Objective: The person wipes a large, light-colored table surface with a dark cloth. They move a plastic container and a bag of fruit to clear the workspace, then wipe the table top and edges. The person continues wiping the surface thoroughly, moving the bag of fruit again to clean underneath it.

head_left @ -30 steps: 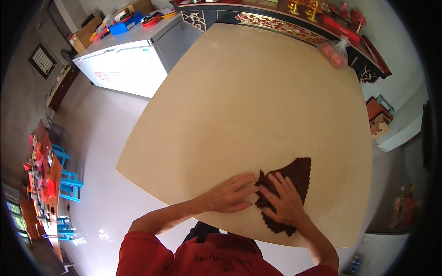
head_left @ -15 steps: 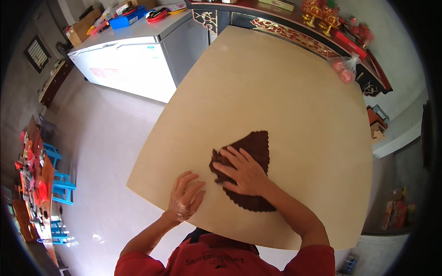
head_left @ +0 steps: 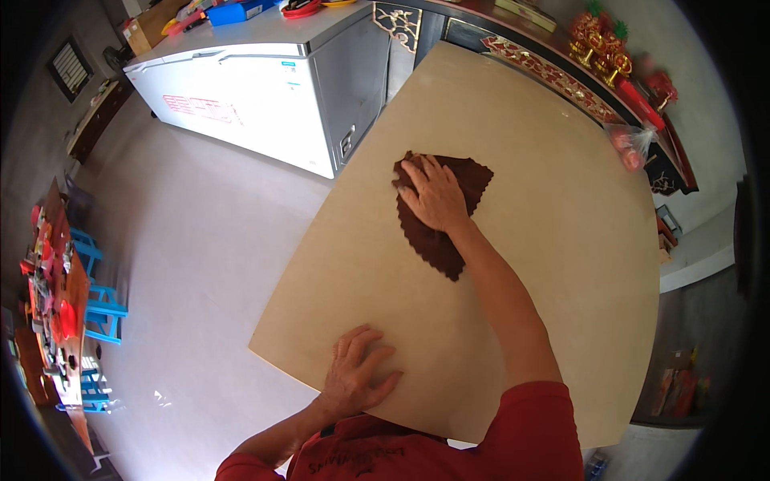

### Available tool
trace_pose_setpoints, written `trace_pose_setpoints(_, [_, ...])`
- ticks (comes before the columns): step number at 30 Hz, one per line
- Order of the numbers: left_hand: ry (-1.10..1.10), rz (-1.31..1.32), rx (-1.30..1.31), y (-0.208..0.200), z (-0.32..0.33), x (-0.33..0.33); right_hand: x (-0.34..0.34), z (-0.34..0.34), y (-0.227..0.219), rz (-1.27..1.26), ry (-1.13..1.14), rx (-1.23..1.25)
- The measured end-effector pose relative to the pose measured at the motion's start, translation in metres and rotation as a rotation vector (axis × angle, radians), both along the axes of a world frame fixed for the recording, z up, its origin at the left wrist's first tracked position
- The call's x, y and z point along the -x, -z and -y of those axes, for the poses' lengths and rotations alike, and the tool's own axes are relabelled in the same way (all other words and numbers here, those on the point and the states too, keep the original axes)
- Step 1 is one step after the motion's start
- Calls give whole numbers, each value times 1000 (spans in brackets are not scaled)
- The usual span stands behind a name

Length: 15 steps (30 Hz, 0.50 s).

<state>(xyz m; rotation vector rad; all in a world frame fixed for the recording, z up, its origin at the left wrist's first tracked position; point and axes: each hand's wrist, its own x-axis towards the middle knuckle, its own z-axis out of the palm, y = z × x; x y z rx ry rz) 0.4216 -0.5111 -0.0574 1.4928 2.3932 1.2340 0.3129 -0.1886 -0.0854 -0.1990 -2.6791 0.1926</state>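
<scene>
A dark brown cloth (head_left: 433,247) with a scalloped edge lies spread on the light wooden tabletop (head_left: 545,264), toward its far left side. My right hand (head_left: 437,196) presses flat on the cloth, fingers stretched out over its upper part, with the arm reaching far forward. Part of the cloth is hidden beneath the palm. Near the front left edge, my left hand (head_left: 359,370) rests on the bare tabletop with its fingers apart and nothing in it.
A white chest freezer (head_left: 249,104) stands beyond the table's left side. Along the far edge runs a dark carved cabinet (head_left: 553,76) bearing gold ornaments; a plastic bag of red fruit (head_left: 632,151) hangs at its right. Blue stools (head_left: 104,309) stand by a cluttered table at far left.
My right hand has slid the cloth forward, away from me, across the tabletop. My left hand stays near the front edge, and the whole view has shifted somewhat.
</scene>
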Motion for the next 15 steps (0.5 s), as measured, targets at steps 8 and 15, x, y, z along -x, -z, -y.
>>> trace_pose_setpoints(8, [19, 83, -74, -2, 1, 4, -31, 35, 1, 36, -97, 9])
trace_pose_setpoints(15, [209, 137, -143, -3, 9, 12, -132, 134, -29, 183, -459, 89])
